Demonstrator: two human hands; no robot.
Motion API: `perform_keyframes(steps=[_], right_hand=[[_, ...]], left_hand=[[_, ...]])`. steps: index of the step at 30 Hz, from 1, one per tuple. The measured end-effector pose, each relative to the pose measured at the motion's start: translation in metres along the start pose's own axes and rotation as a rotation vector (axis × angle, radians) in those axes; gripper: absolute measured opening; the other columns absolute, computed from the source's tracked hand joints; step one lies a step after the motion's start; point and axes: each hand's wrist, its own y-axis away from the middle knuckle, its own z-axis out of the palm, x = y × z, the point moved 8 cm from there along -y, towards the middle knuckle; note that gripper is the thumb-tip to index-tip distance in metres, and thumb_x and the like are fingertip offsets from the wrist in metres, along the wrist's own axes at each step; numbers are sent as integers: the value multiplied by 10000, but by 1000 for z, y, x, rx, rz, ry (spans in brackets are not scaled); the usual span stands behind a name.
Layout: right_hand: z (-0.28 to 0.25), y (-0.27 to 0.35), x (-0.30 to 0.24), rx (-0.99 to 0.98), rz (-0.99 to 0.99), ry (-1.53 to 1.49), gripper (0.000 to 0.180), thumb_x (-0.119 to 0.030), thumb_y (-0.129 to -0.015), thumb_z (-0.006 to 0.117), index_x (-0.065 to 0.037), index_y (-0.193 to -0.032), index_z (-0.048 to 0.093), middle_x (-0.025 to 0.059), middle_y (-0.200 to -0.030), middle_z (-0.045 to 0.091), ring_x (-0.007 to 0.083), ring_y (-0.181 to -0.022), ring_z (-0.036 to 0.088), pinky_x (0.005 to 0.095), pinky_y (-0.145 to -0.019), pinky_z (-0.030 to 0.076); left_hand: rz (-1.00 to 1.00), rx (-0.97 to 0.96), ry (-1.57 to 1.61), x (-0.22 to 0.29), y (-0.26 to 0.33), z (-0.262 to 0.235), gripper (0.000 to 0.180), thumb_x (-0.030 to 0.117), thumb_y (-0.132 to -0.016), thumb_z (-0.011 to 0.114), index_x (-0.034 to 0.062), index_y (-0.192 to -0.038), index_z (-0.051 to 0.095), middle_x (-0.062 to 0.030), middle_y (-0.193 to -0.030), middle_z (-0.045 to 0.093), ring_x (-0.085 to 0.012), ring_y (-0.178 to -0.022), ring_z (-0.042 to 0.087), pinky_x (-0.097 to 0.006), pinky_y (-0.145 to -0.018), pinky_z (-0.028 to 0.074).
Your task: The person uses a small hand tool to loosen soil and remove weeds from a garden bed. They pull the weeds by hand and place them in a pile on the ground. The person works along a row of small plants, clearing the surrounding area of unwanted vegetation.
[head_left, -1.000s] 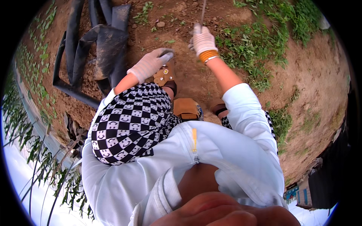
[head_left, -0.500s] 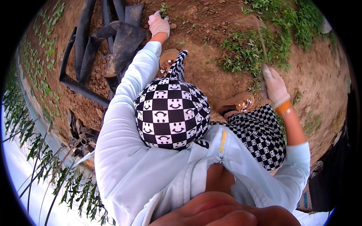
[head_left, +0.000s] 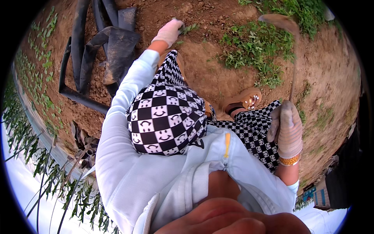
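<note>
My left hand [head_left: 169,32], in a pale glove, is low over the bare soil at the far middle. Its fingers are closed around a small green weed [head_left: 190,28] whose leaves stick out to the right. At the right, my right hand [head_left: 289,128], also gloved, is closed around the lower end of a sickle-like tool [head_left: 295,66]. The tool's thin shaft points away from me, and its curved brown blade, smeared by motion, hangs over the edge of a leafy weed patch [head_left: 253,48]. The grip itself is hidden in my fist.
Black flattened hoses [head_left: 120,50] lie in a tangle at the left. My brown shoes [head_left: 247,99] and checkered trousers are below the weeds. More greenery [head_left: 304,15] grows at the far right. Dry stalks and debris [head_left: 85,150] lie beside a pale strip at the left edge.
My left hand has moved slightly right and nearer, with the weed in its fingers. My right hand has drawn back toward me, swinging the tool to the right and up off the weed patch.
</note>
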Motion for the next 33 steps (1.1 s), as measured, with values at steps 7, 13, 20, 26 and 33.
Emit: perform_keyframes(steps=[7,13,20,26,33], right_hand=[[25,-135,46,-315,-414,1007,233,-190,-1000,404,-24,-1106,529,132,-949,633,286,-827,645,383,-636,547],[137,-171,174,-435,-756,1594,306,-55,-917,469,23,-1212,442,122,-1000,560,266,-923,594,311,-747,549],[169,-218,149,-131,-276,535,436,-418,-998,321,-53,-1145,509,336,-978,600,524,-952,550,562,-833,443],[189,-294,11,32,-304,475,507,-419,-998,255,-31,-1175,529,306,-1079,608,481,-1005,580,521,-909,448],[200,-324,-80,184,-555,505,456,-396,-998,343,-26,-1102,588,224,-1005,647,346,-907,642,446,-832,502]], left_hand=[[-242,223,149,-25,66,-26,230,37,-810,646,81,-1036,660,-162,-1064,611,-330,-1018,594,-381,-897,474],[-338,232,298,-17,97,-38,218,36,-824,665,59,-1040,648,-124,-1051,625,-252,-989,618,-331,-872,484],[-342,187,398,-24,95,-26,202,21,-834,654,67,-1031,655,-131,-1063,607,-270,-980,618,-343,-857,495],[-259,189,353,-7,70,-35,210,17,-836,653,68,-1039,656,-131,-1060,606,-274,-977,618,-341,-849,494],[-273,177,413,-8,77,-28,182,36,-839,669,59,-1019,660,-131,-1044,607,-282,-966,616,-343,-845,493]])
